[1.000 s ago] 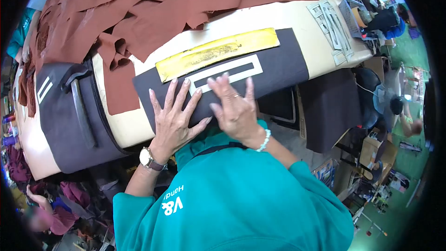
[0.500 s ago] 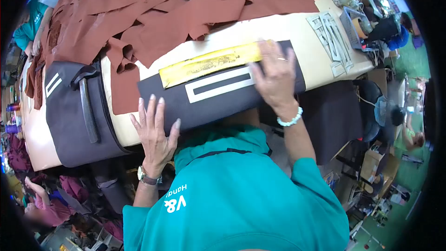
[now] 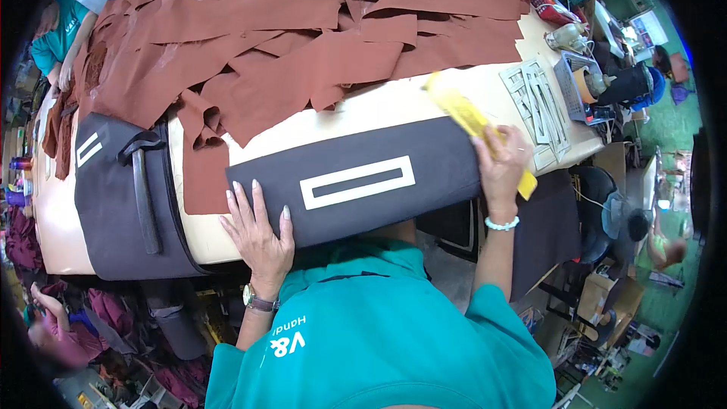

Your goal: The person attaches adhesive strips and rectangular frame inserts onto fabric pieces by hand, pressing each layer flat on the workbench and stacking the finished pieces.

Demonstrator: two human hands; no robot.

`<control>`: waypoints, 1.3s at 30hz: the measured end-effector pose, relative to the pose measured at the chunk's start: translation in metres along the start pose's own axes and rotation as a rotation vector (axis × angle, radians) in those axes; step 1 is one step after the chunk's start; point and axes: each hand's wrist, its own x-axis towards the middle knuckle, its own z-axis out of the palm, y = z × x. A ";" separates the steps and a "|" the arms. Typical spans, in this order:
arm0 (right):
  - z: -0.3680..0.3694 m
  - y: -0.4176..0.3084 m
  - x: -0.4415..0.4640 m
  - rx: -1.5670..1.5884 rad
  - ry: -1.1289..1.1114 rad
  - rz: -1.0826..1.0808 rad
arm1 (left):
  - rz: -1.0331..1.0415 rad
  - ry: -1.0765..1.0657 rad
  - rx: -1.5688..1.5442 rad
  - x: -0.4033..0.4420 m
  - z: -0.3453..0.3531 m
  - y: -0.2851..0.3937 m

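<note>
A dark grey fabric-like panel (image 3: 341, 155) lies along the table's near edge, with a white rectangular frame (image 3: 307, 195) on its middle. My left hand (image 3: 261, 242) rests on the panel's left end with its fingers stretched out. Past the panel's right end, my right hand (image 3: 503, 170) grips a long flat yellow strip (image 3: 462, 108), held at a slant. Parts of the strip are hidden behind the fingers.
Overlapping brown material pieces (image 3: 288, 45) cover the back of the table (image 3: 318, 125). On the left, a dark folded piece (image 3: 113, 212) carries a dark bar-like tool (image 3: 145, 204). Pale slotted templates (image 3: 536, 110) and a grey basket (image 3: 569, 87) are at right. Other people are nearby.
My right hand has lifted the yellow strip off the panel and moved it right, turning it. The white frame now shows whole. My left hand stays at the panel's left end.
</note>
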 end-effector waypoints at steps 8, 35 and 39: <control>-0.003 -0.009 0.012 -0.294 0.143 0.049 | -0.068 -0.011 0.065 -0.004 0.000 0.002; 0.049 -0.454 -0.009 1.486 -0.739 -0.914 | -0.600 0.729 0.250 -0.026 -0.227 -0.346; 0.081 -0.510 0.003 1.295 -0.427 -1.055 | -0.478 0.733 0.316 0.015 -0.202 -0.427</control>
